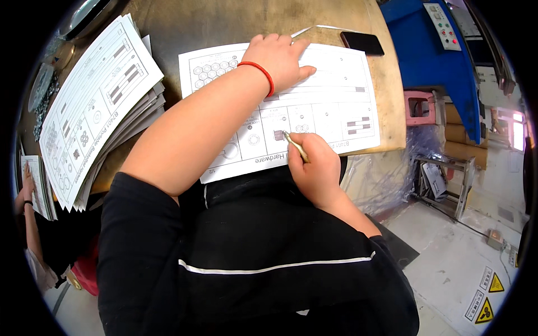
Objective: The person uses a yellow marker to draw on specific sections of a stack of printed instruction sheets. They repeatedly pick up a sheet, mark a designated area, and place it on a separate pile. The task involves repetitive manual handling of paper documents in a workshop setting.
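A printed sheet [322, 106] with a grid of hardware drawings lies upside down to me at the table's near edge. My left hand [277, 59] lies palm down across its far edge, fingers spread, a red band around the wrist. My right hand [316, 165] is closed on a slim, pale gold pen-like tool [300, 149]. Its narrow tip meets the sheet beside a small dark drawing in the lower row. Whether it is a pen cannot be told for sure. My left forearm hides part of the sheet.
A thick stack of similar printed sheets [95, 106] stands left. A dark phone [362, 43] lies at the far right. Clear bags and small metal parts [47, 101] sit far left, near a co-worker's hand [27, 182]. A blue machine [434, 61] and pink stool [420, 107] are right.
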A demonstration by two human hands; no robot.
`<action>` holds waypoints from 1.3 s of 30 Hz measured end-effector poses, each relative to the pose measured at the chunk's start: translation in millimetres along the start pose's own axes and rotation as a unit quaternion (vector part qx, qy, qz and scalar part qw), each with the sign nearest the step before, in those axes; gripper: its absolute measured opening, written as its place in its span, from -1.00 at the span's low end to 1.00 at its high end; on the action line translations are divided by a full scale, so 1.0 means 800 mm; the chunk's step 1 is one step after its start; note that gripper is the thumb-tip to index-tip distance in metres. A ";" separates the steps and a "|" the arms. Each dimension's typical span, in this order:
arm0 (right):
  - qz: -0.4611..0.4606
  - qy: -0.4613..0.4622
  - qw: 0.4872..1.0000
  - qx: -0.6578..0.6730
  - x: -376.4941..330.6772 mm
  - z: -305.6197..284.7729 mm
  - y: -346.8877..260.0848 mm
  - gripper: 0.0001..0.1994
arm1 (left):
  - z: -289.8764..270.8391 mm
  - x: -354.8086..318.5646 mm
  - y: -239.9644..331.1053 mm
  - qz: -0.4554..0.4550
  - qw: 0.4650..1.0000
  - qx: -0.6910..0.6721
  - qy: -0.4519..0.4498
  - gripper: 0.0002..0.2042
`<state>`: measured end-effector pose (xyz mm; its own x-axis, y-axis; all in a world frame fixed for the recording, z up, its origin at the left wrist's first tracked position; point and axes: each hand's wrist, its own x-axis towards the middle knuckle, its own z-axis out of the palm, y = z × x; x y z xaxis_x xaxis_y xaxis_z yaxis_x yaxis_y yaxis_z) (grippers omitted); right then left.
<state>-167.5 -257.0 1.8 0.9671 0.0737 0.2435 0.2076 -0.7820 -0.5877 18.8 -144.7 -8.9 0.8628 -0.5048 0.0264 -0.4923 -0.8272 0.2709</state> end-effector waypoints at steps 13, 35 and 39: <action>0.039 -0.067 0.993 -0.084 -0.013 -0.006 -0.017 -0.88 | 0.006 0.002 -0.001 0.004 1.000 0.023 0.015 -0.39; 0.071 -0.053 0.995 -0.043 -0.001 0.016 -0.036 -0.88 | 0.007 -0.002 -0.005 -0.008 1.000 -0.015 -0.002 -0.41; 0.043 -0.049 0.996 -0.059 -0.011 0.014 -0.036 -0.88 | 0.005 0.000 -0.004 -0.001 1.000 0.008 -0.002 -0.40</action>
<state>-180.4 -228.2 8.1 0.9914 0.0584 0.1168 0.1102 -0.8547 -0.5073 20.0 -142.7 -13.6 0.8635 -0.5038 0.0229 -0.4923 -0.8321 0.2555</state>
